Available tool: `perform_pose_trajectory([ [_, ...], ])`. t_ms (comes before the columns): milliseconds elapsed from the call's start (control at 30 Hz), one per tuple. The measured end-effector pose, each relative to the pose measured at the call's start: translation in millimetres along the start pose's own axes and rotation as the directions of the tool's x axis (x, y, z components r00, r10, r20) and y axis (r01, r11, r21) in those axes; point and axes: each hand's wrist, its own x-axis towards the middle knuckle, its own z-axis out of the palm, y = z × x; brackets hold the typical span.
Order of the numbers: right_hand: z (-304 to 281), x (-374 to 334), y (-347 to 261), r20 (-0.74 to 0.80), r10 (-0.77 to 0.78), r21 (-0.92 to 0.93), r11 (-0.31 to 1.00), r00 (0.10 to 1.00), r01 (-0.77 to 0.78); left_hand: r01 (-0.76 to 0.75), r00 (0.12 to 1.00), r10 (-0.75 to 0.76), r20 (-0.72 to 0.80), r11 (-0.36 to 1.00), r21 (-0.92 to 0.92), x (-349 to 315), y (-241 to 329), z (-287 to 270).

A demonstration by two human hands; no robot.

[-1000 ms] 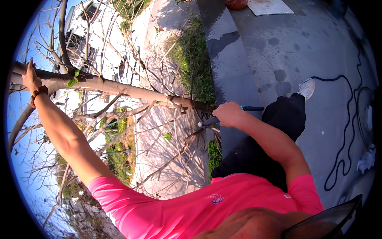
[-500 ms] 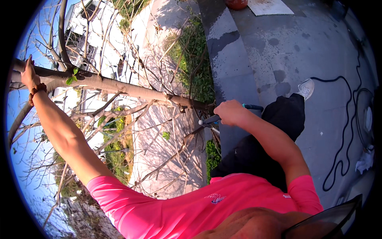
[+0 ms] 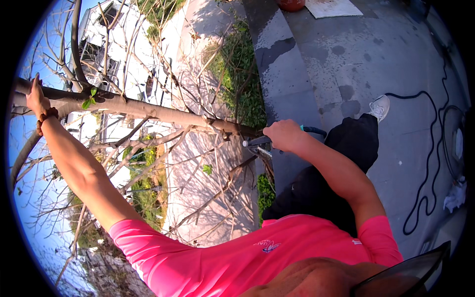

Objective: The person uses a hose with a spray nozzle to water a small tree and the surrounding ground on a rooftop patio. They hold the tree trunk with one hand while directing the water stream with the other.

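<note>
My left arm is stretched out to the far left, and my left hand [image 3: 37,100] is closed round a thick pale tree limb [image 3: 153,111]. A beaded bracelet [image 3: 47,120] circles that wrist. Close to the limb's right end, above a grey ledge [image 3: 292,89], my right hand [image 3: 283,134] is shut on a dark-handled tool [image 3: 258,141]. One end of the tool has a pale round tip. A curved teal and black part shows behind the fist. The fist hides the middle of the tool, so its kind cannot be made out.
Bare thin branches [image 3: 133,131] spread over a paved path [image 3: 208,198] below, beside green shrubs [image 3: 242,79]. On the grey floor [image 3: 405,138] at right lie a black hose [image 3: 430,173] and my white shoe [image 3: 379,108]. A pale board [image 3: 334,8] and a red pot [image 3: 291,4] stand farther off.
My right hand has shifted slightly up and left, and the pale tip of the tool has risen. More of the teal part shows. My left hand stays on the limb.
</note>
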Motion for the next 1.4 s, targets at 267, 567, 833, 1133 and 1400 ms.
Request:
perform_pose_trajectory([
  [267, 7, 1, -2, -0.035, -0.018, -0.032, 0.999, 0.999, 0.017, -0.013, 0.999, 0.016, -0.033, 0.997, 0.075, 19, -10, -20],
  [567, 7, 7, 3, -0.224, 0.088, -0.012, 0.996, 0.971, -0.093, 0.028, 0.998, -0.026, -0.062, 0.999, 0.026, -6, -1, 11],
  [833, 20, 6, -4, 0.072, -0.061, -0.096, 0.993, 0.996, 0.067, 0.036, 0.998, -0.033, -0.045, 0.997, 0.065, -4, 3, 1],
  [1133, 13, 4, -5, -0.057, -0.029, -0.056, 0.998, 0.998, 0.026, 0.034, 0.999, -0.027, -0.038, 0.981, 0.190, -1, 5, -10],
  [1400, 15, 10, -3, -0.149, 0.027, -0.018, 0.999, 0.988, -0.030, -0.016, 1.000, 0.017, -0.006, 0.976, 0.217, -5, 8, 0],
])
